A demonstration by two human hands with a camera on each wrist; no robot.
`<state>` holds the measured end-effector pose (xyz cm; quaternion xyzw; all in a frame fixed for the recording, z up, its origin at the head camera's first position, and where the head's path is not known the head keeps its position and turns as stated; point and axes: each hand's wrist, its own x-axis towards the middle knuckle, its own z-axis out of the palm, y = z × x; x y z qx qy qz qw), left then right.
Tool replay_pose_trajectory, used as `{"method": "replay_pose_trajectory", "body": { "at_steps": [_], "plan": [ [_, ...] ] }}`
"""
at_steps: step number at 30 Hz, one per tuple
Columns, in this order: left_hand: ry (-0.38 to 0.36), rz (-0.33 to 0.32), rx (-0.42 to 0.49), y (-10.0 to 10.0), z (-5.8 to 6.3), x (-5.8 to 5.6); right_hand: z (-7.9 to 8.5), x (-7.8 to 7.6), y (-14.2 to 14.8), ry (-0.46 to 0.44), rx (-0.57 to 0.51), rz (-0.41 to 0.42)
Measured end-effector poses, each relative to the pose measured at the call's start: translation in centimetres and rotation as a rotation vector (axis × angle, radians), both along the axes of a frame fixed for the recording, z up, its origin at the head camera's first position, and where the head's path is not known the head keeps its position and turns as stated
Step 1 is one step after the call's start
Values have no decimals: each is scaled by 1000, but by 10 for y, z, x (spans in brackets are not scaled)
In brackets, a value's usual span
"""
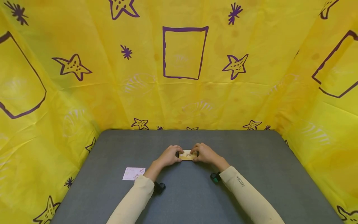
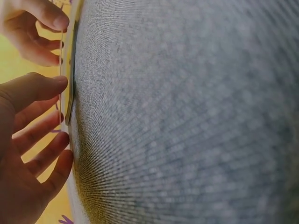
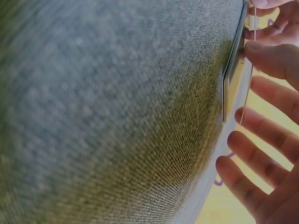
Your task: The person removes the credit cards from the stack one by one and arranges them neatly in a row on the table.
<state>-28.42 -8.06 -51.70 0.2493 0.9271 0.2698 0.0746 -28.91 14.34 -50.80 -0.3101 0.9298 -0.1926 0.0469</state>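
Note:
Both hands meet near the far middle of the table over a small card [image 1: 186,156] with a yellowish face and dark lettering. My left hand [image 1: 170,155] pinches its left end, thumb on the near edge. At the other end, my right hand [image 1: 205,153] pinches it likewise. From the wrists the card shows as a thin, edge-on strip between thumbs and fingers. Just under it lies a flat, dark-edged thing [image 3: 230,70], apart from the card at its near end; its kind is unclear. Dark ends stick out beside the card in the head view.
A pale pink printed card [image 1: 131,174] lies left of my left forearm. The grey table [image 1: 184,199] is walled at the back and sides by yellow cloth [image 1: 184,93] with purple drawings. Dark wrist cameras [image 1: 159,188] hang below both sleeves.

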Motion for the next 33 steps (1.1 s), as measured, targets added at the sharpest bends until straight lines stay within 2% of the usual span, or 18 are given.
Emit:
{"method": "replay_pose_trajectory", "body": {
  "at_steps": [10, 20, 26, 33],
  "plan": [
    [-45, 25, 41, -3, -2, 0, 2, 1, 2, 33, -16, 20],
    [11, 17, 74, -7, 2, 5, 3, 4, -2, -40, -69, -45],
    [44, 1, 81, -10, 5, 6, 3, 5, -2, -58, -84, -49],
    [25, 15, 94, -12, 6, 6, 3, 6, -1, -64, -88, -50]
  ]
}}
